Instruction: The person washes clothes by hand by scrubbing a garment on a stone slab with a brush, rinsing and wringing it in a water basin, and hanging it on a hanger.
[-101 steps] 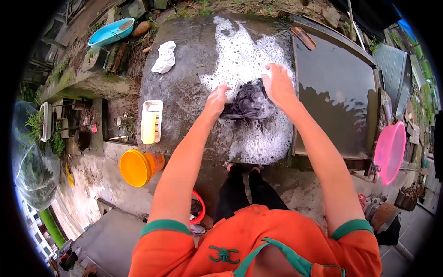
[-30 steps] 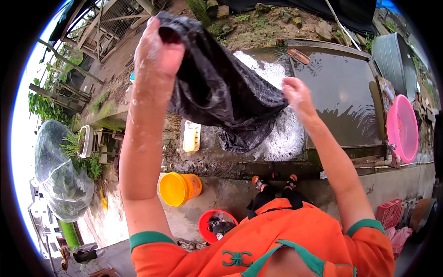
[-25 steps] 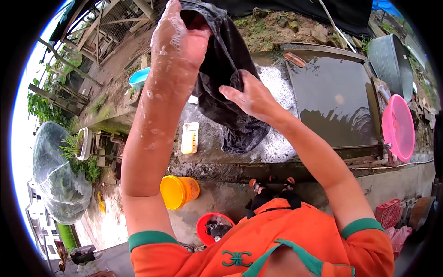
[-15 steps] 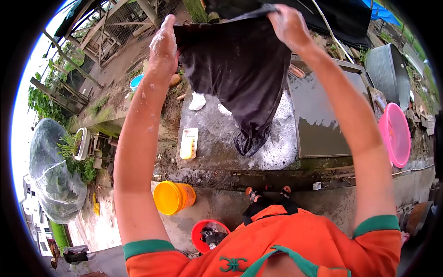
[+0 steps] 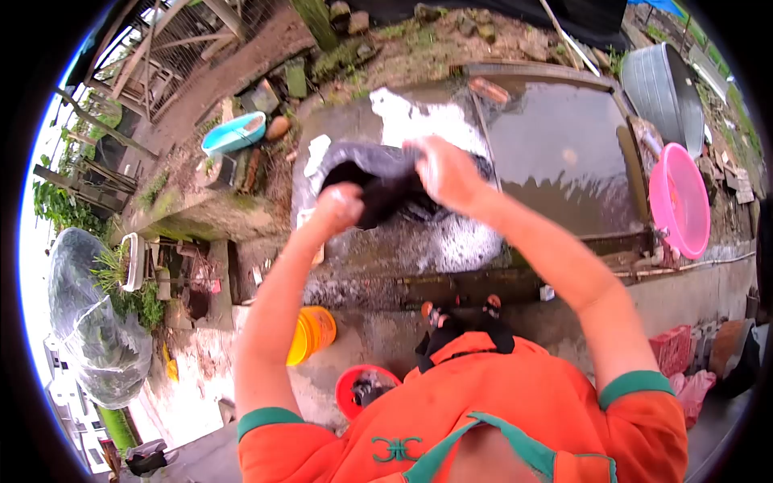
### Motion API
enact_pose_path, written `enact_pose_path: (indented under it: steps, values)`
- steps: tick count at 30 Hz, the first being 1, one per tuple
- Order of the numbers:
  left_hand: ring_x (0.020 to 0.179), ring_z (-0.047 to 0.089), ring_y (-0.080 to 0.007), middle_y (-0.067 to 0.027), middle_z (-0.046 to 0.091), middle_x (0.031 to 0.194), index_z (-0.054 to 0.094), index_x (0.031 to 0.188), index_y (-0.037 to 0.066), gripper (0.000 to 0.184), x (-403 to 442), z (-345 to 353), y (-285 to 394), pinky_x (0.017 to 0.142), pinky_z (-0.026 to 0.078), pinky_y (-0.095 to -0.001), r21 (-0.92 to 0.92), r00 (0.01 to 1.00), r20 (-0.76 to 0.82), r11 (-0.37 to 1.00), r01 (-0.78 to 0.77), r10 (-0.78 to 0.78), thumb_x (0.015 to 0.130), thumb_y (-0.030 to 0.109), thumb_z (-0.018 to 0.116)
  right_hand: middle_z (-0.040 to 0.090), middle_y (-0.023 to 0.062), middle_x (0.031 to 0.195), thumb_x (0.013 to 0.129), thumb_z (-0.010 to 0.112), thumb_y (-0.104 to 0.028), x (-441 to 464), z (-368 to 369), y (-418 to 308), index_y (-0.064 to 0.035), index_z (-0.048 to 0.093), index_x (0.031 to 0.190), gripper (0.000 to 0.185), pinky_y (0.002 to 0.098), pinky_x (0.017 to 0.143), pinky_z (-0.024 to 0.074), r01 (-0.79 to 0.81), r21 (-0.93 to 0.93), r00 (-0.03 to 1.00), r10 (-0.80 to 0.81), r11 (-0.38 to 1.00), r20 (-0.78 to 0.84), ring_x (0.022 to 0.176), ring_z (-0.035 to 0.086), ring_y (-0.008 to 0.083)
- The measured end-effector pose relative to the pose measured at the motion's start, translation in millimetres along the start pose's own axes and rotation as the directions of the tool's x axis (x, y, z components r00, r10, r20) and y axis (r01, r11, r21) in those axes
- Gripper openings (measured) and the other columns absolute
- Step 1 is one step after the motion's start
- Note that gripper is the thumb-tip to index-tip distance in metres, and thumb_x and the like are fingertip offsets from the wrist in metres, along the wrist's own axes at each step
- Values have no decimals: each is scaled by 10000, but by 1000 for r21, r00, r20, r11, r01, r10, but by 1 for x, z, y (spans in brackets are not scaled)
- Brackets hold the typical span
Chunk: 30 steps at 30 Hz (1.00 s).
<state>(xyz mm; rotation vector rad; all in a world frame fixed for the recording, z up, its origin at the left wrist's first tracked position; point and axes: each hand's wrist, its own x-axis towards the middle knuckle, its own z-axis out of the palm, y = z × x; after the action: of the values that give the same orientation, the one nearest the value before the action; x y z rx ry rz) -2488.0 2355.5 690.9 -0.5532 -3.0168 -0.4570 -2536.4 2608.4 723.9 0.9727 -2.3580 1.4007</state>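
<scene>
A wet black garment (image 5: 386,173) is held over the dark slab (image 5: 342,121), its opening facing my left side. My left hand (image 5: 340,206) is closed on the lower left edge of its opening. My right hand (image 5: 444,171) grips the upper edge further right, its fingers blurred by motion. White suds (image 5: 419,117) spread over the slab behind and beneath the cloth. A small white cloth (image 5: 317,153) lies at the slab's left side, partly beside the garment.
A water-filled basin (image 5: 564,161) adjoins the slab on the right, with a reddish block (image 5: 489,89) on its rim. Beyond it stands a pink tub (image 5: 680,201). Near my body are a yellow bucket (image 5: 312,334) and a red basin (image 5: 348,390) holding dark cloth.
The garment has gone from bunched on the slab to raised and spread, and now is lowered over the slab again. Both hands have come down and closer together.
</scene>
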Motion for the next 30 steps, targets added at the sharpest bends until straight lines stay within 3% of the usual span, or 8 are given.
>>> enact_pose_path:
  steps: [5, 8, 11, 17, 20, 21, 25, 30]
  values:
    - [888, 597, -247, -141, 638, 960, 624, 1025, 14, 337, -84, 149, 14, 816, 468, -340, -448, 829, 558, 830, 332, -31, 756, 170, 492, 526, 170, 1112, 724, 600, -63, -149, 84, 7, -58, 553, 1127, 405, 419, 884, 411, -193, -27, 922, 190, 981, 338, 1024, 496, 351]
    - [974, 553, -202, -90, 603, 1049, 573, 1110, 13, 307, -91, 184, 56, 866, 447, -303, -748, 661, 661, -232, 622, -355, 854, 142, 464, 467, 179, 1174, 705, 647, -88, -168, 91, -16, -49, 510, 1169, 485, 425, 876, 414, -97, -46, 904, 108, 994, 414, 1000, 492, 368]
    - [999, 540, -199, -82, 585, 1084, 547, 1140, 10, 307, -76, 199, 52, 881, 439, -299, -816, 724, 558, -423, 393, -405, 874, 131, 450, 431, 221, 1191, 720, 608, -64, -163, 84, -22, -45, 484, 1193, 489, 435, 892, 402, -46, -13, 885, 47, 999, 464, 1019, 470, 395]
    - [1049, 515, -192, -65, 547, 1155, 495, 1199, 4, 311, -39, 178, 42, 910, 424, -291, -952, 915, 198, -293, 93, -351, 915, 109, 424, 547, 173, 938, 698, 437, 70, -112, 75, 34, 9, 557, 952, 288, 361, 868, 420, -189, 162, 982, 184, 969, 41, 931, 542, 310]
    - [1043, 508, -161, -61, 528, 1178, 471, 1216, 8, 315, -28, 176, 63, 927, 403, -260, -985, 981, 14, 166, 47, -194, 922, 106, 414, 607, 202, 891, 752, 432, 11, -83, 66, 59, 32, 584, 950, 250, 353, 772, 454, -479, 226, 857, 398, 848, 327, 839, 585, 297]
    - [995, 520, -146, -55, 558, 1113, 513, 1155, 23, 275, -25, 164, 69, 878, 422, -248, -686, 993, -10, 723, 81, -121, 907, 106, 430, 618, 240, 884, 768, 446, -39, -77, 64, 67, 38, 595, 953, 250, 399, 745, 465, -520, 124, 782, 413, 845, 467, 824, 593, 383]
    - [891, 528, -158, -51, 584, 996, 567, 1049, 21, 213, -18, 129, 107, 813, 442, -265, -824, 990, -12, 562, 68, -138, 846, 33, 503, 616, 259, 963, 817, 479, -147, -107, 99, 151, 51, 582, 1019, 302, 390, 770, 462, -566, -116, 601, 505, 816, 620, 879, 601, 341]
    - [1040, 480, -194, -97, 514, 1175, 459, 1225, -3, 401, -20, 134, 115, 937, 379, -288, -804, 979, -120, 595, 1, -164, 842, 69, 554, 605, 87, 1037, 911, 442, -332, -43, 71, 116, -35, 571, 1100, 375, 323, 823, 453, -821, 547, 514, 625, 163, 587, 912, 553, 205]
